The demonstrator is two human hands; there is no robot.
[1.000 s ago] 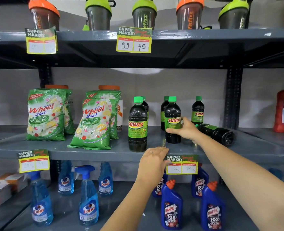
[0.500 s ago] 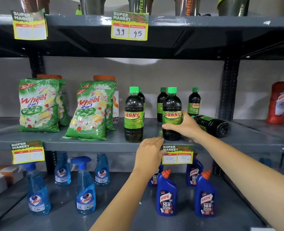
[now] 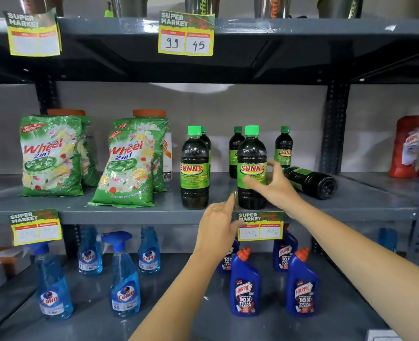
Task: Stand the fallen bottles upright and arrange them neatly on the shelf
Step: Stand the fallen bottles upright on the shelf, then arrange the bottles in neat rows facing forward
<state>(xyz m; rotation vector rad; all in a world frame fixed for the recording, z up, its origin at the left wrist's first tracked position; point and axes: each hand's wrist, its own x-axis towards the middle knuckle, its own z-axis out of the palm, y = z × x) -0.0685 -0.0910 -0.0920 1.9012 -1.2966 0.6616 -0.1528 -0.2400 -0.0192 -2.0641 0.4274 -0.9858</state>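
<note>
Right hand (image 3: 275, 190) touches upright Sunny bottle (image 3: 251, 168).

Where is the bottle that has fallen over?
The fallen bottle lies on its side on the middle shelf, right of the standing dark bottles, just behind the person's right hand and near the shelf's upright post.

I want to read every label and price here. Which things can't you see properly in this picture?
- Tall shaker cups on the top shelf, head view: tops cut off by the upper edge.
- Yellow price tag at upper left: numbers too faded to read.
- Fallen dark bottle with green label: neck and cap hidden behind the right hand.
- Rear upright dark bottle: mostly hidden by the front SUNNY bottle.
</note>
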